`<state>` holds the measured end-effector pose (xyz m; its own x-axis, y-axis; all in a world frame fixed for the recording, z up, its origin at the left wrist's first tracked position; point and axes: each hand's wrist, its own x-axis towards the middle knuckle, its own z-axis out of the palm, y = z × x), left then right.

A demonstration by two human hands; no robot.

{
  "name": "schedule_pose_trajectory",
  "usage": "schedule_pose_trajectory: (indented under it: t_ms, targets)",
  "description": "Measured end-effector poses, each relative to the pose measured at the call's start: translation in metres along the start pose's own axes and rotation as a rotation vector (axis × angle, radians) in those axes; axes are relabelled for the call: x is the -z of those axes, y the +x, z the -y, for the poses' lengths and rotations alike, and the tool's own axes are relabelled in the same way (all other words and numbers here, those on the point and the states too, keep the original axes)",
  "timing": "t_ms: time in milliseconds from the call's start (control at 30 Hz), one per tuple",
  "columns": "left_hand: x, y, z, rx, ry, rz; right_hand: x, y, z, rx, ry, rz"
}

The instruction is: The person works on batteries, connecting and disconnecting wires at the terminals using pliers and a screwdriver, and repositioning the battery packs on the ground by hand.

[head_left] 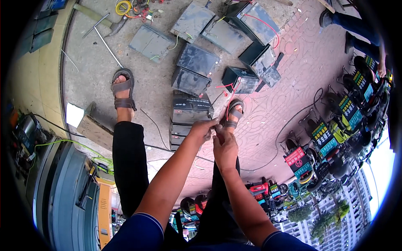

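A thin red wire [228,108] seems to be having its lower end worked, the left hand [204,129] and right hand [225,144] each with a grip pinched closed, apparently on it; the next move calls for steady, fine fingertip control. Slender and gently bent, the wire runs up toward a dark battery [247,85] near the concrete floor's [90,81] right edge, beside pink paving [268,111].

Dark block casings [196,57] appear plastic, matt and dusty. The red wire [277,37] shows a smooth plastic sheath. The T-shaped tool [109,47] is glossy metal; the hammer head [117,26], dull metal. The concrete slab [94,85] is rough; the paving [268,121], textured. Trousers [127,152] are matt cloth.
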<state>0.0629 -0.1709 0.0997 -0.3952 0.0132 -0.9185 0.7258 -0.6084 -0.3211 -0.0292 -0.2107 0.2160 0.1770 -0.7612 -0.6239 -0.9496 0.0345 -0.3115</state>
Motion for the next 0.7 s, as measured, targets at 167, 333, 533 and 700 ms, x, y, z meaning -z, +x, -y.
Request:
schedule_pose_trajectory:
  t_ms: [167, 333, 533, 700]
  targets:
    - [0.013, 0.007, 0.003, -0.080, -0.196, 0.268, -0.002, 0.006, 0.007, -0.496, 0.534, 0.075]
    - [0.009, 0.005, 0.002, -0.056, 0.081, 0.096, 0.007, 0.007, 0.014, 0.049, 0.012, -0.009]
    - [0.009, 0.022, 0.006, -0.052, -0.126, 0.209, -0.003, 0.009, 0.003, -0.313, 0.309, 0.052]
    - [0.003, 0.034, 0.012, -0.205, -0.071, -0.105, 0.004, 0.011, 0.000, 0.178, -0.121, -0.085]
